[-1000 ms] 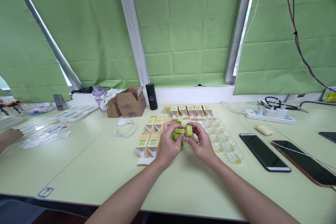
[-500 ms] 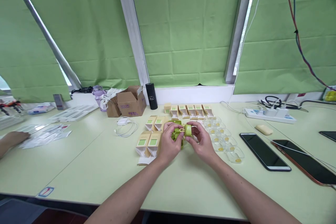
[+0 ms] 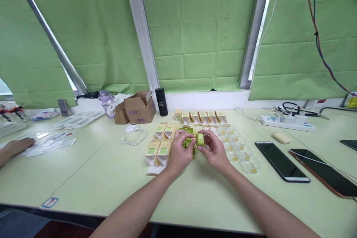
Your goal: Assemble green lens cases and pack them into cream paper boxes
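Observation:
Between my hands is a small, rounded green case (image 3: 200,139) with a thin, pale strap at its left side. My right hand (image 3: 216,150) grips the case between thumb and fingers. At the strap end, the thumb and fingers of my left hand (image 3: 180,149) are pinched together, apparently on the strap. More green cases (image 3: 188,130) lie on the table behind and below my fingers, partly hidden. To the left stand open cardboard boxes (image 3: 164,150) with green windows. Clear plastic cups (image 3: 250,163) with yellow spots lie to the right.
More small boxes (image 3: 204,118) line up at the back. A black bottle (image 3: 161,102) and a brown carton (image 3: 140,108) stand behind. Phones (image 3: 281,161) and a power strip (image 3: 287,122) are at right. Another person's hand (image 3: 18,145) rests on plastic bags at far left.
My hands stay in nearly the same place on the green case. The pale strap now shows less between my fingers. The other person's hand has shifted slightly right.

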